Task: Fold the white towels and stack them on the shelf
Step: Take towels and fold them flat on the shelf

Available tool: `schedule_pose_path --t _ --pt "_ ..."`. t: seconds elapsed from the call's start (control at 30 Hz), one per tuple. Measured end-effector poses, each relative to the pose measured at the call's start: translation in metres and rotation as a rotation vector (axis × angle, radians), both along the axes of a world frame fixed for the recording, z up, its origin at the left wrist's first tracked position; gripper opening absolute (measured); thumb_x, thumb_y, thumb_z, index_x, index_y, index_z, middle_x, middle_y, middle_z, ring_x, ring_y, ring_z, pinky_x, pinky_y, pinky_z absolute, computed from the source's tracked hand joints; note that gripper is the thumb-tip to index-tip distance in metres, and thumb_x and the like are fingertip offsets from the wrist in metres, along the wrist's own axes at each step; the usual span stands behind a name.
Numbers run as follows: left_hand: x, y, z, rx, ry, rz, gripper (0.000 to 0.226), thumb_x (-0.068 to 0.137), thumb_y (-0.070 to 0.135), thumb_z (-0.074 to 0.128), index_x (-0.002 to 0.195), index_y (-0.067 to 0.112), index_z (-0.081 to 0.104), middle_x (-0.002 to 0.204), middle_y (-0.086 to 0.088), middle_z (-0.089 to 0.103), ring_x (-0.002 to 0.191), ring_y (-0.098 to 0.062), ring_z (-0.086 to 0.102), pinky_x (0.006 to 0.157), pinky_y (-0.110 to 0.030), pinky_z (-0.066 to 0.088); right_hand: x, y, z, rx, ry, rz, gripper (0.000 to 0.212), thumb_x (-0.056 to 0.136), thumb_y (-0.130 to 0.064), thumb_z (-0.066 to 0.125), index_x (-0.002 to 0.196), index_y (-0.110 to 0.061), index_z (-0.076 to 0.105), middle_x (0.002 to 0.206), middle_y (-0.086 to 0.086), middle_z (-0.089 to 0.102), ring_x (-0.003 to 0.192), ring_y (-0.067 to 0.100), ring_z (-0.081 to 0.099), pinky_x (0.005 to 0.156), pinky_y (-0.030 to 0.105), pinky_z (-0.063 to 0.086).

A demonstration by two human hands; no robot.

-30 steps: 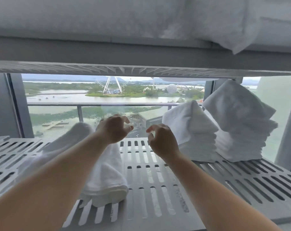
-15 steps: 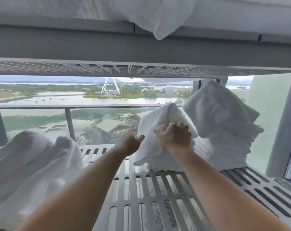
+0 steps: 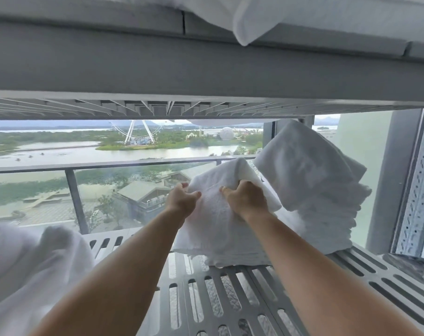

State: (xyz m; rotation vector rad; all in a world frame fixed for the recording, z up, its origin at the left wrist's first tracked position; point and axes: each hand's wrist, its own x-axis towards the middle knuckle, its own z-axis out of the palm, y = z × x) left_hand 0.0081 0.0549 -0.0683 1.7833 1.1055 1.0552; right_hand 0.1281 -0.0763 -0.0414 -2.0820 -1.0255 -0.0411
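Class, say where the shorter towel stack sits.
Head view: the shorter towel stack sits right of centre on the slatted shelf, left of the taller stack, left hand and right hand gripping its top.

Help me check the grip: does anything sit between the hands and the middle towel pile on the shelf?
Nothing visible does. The left hand and right hand both grip the top of the middle towel pile directly. The taller pile stands close on its right, not between them.
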Motion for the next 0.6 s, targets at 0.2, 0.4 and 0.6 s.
schedule_pose_path --t 0.2,0.4,0.6 --pt "-0.001 -0.001 0.004 0.053 0.019 0.071 0.051 0.086 0.017 0.073 0.134 0.013 0.058 0.121 -0.01 0.068 0.105 -0.026 0.066 0.095 -0.038 0.054 -0.009 0.0 0.0 0.165 -0.155 0.08 0.032 0.091 -0.026 0.062 0.119 -0.01 0.06 0.111 0.01 0.066 0.109 0.032 0.059 0.098 0.043 0.047" --pt "-0.024 -0.013 0.015 0.123 0.031 0.175 0.05 0.082 0.015 0.071 0.131 0.016 0.062 0.113 -0.008 0.072 0.096 -0.025 0.068 0.087 -0.034 0.056 -0.036 -0.012 0.011 0.367 -0.379 0.229 0.032 0.09 -0.016 0.065 0.121 -0.012 0.062 0.111 0.007 0.068 0.108 0.03 0.06 0.096 0.045 0.047" --pt "-0.074 -0.041 0.027 0.276 -0.054 0.331 0.035 0.086 0.023 0.068 0.121 0.022 0.068 0.102 -0.007 0.075 0.094 -0.028 0.07 0.087 -0.041 0.056 -0.077 -0.03 0.023 0.497 -0.589 0.264 0.037 0.089 -0.017 0.065 0.124 -0.009 0.062 0.121 0.008 0.067 0.12 0.031 0.055 0.103 0.044 0.043"
